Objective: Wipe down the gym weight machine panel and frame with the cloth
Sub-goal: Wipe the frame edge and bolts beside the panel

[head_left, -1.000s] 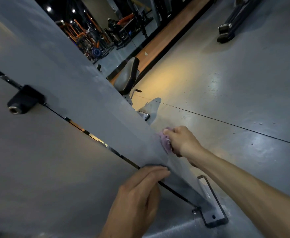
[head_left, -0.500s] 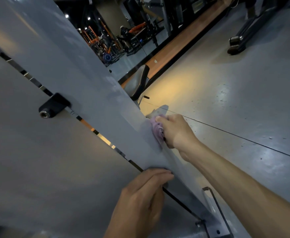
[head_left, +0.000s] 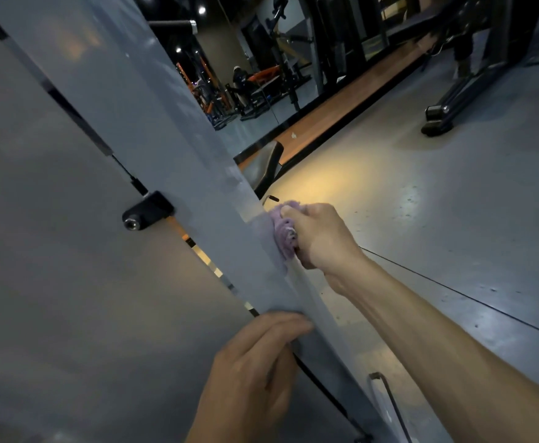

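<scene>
Partway through, by the look of it: right hand (head_left: 321,238) clutching the bunched purple cloth (head_left: 283,230), pressed against the frame post's (head_left: 166,123) right edge; left hand (head_left: 255,372) with relaxed fingers braced lower down. Upper post and grey panel (head_left: 54,266) seemingly left to wipe.

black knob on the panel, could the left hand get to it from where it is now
Probably yes. The left hand rests with straight fingers on the frame edge, holding nothing, and the black knob sits up-left on the panel, with only bare panel between. The right hand grips the cloth, well clear.
</scene>
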